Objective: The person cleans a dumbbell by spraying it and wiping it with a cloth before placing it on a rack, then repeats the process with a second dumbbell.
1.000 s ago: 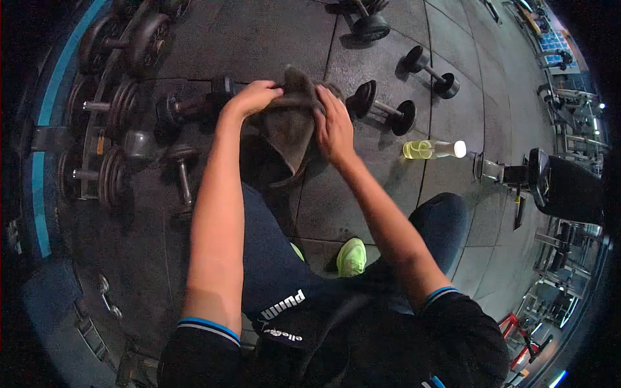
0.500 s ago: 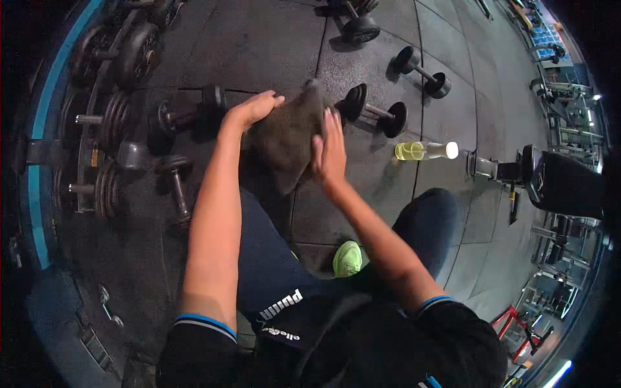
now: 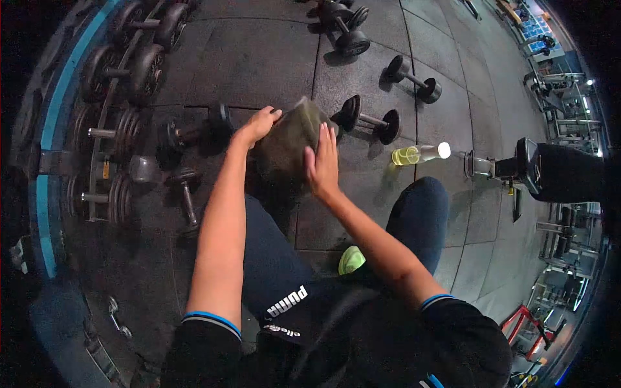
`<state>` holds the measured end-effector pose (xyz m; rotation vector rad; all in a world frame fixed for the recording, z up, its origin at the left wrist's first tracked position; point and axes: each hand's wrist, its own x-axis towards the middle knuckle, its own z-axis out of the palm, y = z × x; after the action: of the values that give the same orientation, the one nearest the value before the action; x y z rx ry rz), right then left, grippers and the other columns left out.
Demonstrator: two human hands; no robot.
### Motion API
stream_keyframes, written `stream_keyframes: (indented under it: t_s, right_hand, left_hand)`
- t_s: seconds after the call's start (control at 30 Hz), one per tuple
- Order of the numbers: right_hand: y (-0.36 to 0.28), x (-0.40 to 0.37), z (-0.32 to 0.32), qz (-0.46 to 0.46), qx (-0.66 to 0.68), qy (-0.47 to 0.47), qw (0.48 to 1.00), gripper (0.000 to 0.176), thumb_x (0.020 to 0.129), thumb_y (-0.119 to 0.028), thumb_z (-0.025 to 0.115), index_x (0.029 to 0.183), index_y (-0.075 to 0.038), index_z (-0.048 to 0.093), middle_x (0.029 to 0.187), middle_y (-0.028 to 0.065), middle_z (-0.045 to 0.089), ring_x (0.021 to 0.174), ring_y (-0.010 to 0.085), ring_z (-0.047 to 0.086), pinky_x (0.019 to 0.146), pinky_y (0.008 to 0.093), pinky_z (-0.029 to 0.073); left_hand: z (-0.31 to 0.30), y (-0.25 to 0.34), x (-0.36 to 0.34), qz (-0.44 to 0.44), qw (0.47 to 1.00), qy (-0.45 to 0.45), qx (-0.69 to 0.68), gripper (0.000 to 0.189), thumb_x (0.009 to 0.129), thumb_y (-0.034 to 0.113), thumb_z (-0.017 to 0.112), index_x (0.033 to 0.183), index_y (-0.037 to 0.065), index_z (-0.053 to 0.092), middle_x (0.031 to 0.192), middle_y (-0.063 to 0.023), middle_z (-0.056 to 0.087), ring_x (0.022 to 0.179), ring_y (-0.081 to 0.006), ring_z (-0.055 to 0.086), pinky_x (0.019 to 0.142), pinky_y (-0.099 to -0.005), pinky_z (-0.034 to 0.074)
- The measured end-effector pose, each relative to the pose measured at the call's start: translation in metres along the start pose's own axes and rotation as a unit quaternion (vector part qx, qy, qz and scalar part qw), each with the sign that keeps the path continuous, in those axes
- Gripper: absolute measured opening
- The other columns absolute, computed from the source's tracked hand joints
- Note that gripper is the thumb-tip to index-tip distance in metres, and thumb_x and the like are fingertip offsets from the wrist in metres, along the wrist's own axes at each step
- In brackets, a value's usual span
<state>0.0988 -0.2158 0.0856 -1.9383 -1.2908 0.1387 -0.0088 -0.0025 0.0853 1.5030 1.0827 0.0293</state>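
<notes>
A dark olive-grey cloth point(image 3: 288, 142), blurred in its lower part, is between my two hands above the floor. At its upper left edge, my left hand point(image 3: 260, 127) has its fingers bent and pressed together on the cloth. My right hand point(image 3: 325, 161) lies against the cloth's right side, its fingers stretched upward and the thumb apart. A dumbbell point(image 3: 372, 120) rests just right of the cloth, and another dumbbell point(image 3: 194, 132) lies to the left of my left hand.
A bottle of yellow liquid point(image 3: 414, 154) lies on the floor point(image 3: 246, 58) beyond my right knee. Several more dumbbells are scattered farther off. A weight rack point(image 3: 97, 161) stands at the left, and a padded bench point(image 3: 563, 171) at the right.
The cloth has changed shape; its lower corner, which hung toward my legs, no longer shows clearly. My right hand has moved slightly down and left. The whole view has shifted a little.
</notes>
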Motion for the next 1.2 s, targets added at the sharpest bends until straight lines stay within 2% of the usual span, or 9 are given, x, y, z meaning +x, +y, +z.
stream_keyframes:
  t_s: [0.17, 0.3, 0.37, 0.47, 0.53, 0.7, 0.9, 1.0, 1.2]
  right_hand:
    - [0.007, 0.020, 0.004, -0.021, -0.010, -0.020, 1.000, 0.067, 0.103, -0.027, 0.049, 0.156, 0.007, 0.025, 0.160, 0.0263, 0.032, 0.150, 0.0453, 0.026, 0.124, 0.0495, 0.020]
    - [0.028, 0.083, -0.008, -0.056, 0.002, -0.100, 0.993, 0.053, 0.105, -0.030, 0.046, 0.146, 0.003, 0.047, 0.154, 0.0222, 0.046, 0.146, 0.0407, 0.037, 0.122, 0.0464, 0.028]
    - [0.034, 0.104, -0.011, -0.092, 0.030, -0.179, 0.979, 0.051, 0.105, -0.031, 0.046, 0.144, 0.002, 0.050, 0.153, 0.0210, 0.047, 0.145, 0.0397, 0.040, 0.121, 0.0459, 0.030]
    - [0.027, 0.082, -0.008, -0.084, 0.001, -0.110, 0.990, 0.052, 0.104, -0.031, 0.048, 0.145, 0.002, 0.049, 0.154, 0.0211, 0.046, 0.145, 0.0388, 0.039, 0.121, 0.0452, 0.030]
    - [0.012, 0.019, -0.002, -0.045, -0.002, 0.028, 0.999, 0.063, 0.101, -0.030, 0.055, 0.151, 0.006, 0.039, 0.157, 0.0269, 0.040, 0.147, 0.0447, 0.034, 0.121, 0.0502, 0.028]
    - [-0.016, 0.001, 0.009, 0.020, -0.070, 0.088, 0.993, 0.070, 0.098, -0.037, 0.059, 0.150, 0.006, 0.039, 0.156, 0.0267, 0.041, 0.147, 0.0437, 0.035, 0.121, 0.0550, 0.025]
    - [0.020, 0.100, 0.002, -0.085, -0.040, -0.135, 0.986, 0.054, 0.102, -0.042, 0.053, 0.143, -0.006, 0.056, 0.151, 0.0146, 0.053, 0.147, 0.0321, 0.040, 0.120, 0.0501, 0.028]
    - [0.025, 0.109, -0.005, -0.132, -0.013, -0.208, 0.969, 0.051, 0.104, -0.040, 0.049, 0.142, -0.008, 0.058, 0.151, 0.0139, 0.053, 0.147, 0.0331, 0.040, 0.120, 0.0498, 0.028]
    - [0.004, 0.000, -0.007, 0.018, -0.020, 0.029, 0.999, 0.057, 0.103, -0.025, 0.053, 0.152, 0.002, 0.040, 0.158, 0.0217, 0.041, 0.150, 0.0397, 0.032, 0.121, 0.0530, 0.025]
  left_hand:
    - [0.017, -0.015, 0.003, -0.015, 0.992, 0.067, -0.102, 0.066, 0.105, 0.042, 0.050, 0.154, 0.000, 0.039, 0.155, -0.0205, 0.045, 0.142, -0.0351, 0.043, 0.115, -0.0457, 0.035]
    - [0.056, 0.000, -0.042, -0.010, 0.961, 0.190, -0.200, 0.051, 0.105, 0.037, 0.045, 0.134, -0.003, 0.056, 0.131, -0.0266, 0.063, 0.126, -0.0388, 0.058, 0.105, -0.0469, 0.044]
    - [0.076, -0.038, -0.019, -0.019, 0.935, 0.216, -0.279, 0.052, 0.106, 0.037, 0.043, 0.139, -0.002, 0.051, 0.137, -0.0258, 0.058, 0.129, -0.0386, 0.055, 0.106, -0.0482, 0.043]
    - [0.082, -0.032, -0.048, -0.043, 0.906, 0.193, -0.374, 0.060, 0.107, 0.040, 0.042, 0.151, -0.001, 0.036, 0.152, -0.0257, 0.043, 0.140, -0.0386, 0.044, 0.113, -0.0489, 0.037]
    - [0.078, -0.014, -0.063, -0.058, 0.910, 0.204, -0.356, 0.066, 0.108, 0.041, 0.041, 0.156, -0.001, 0.027, 0.159, -0.0255, 0.035, 0.146, -0.0384, 0.037, 0.117, -0.0488, 0.033]
    - [0.078, -0.014, -0.063, -0.048, 0.934, 0.193, -0.297, 0.072, 0.108, 0.043, 0.039, 0.160, -0.001, 0.015, 0.163, -0.0256, 0.027, 0.150, -0.0377, 0.031, 0.121, -0.0471, 0.026]
    - [0.108, -0.066, -0.034, -0.016, 0.882, 0.141, -0.450, 0.072, 0.109, 0.044, 0.035, 0.161, 0.001, 0.011, 0.163, -0.0244, 0.028, 0.147, -0.0370, 0.035, 0.119, -0.0465, 0.033]
    - [0.120, -0.021, -0.073, -0.097, 0.869, 0.184, -0.450, 0.074, 0.109, 0.045, 0.032, 0.162, 0.002, 0.003, 0.164, -0.0244, 0.024, 0.149, -0.0360, 0.032, 0.119, -0.0469, 0.033]
    - [0.125, -0.039, -0.066, -0.110, 0.905, 0.248, -0.327, 0.079, 0.109, 0.046, 0.031, 0.160, -0.007, 0.003, 0.168, -0.0276, 0.011, 0.156, -0.0377, 0.017, 0.127, -0.0430, 0.018]
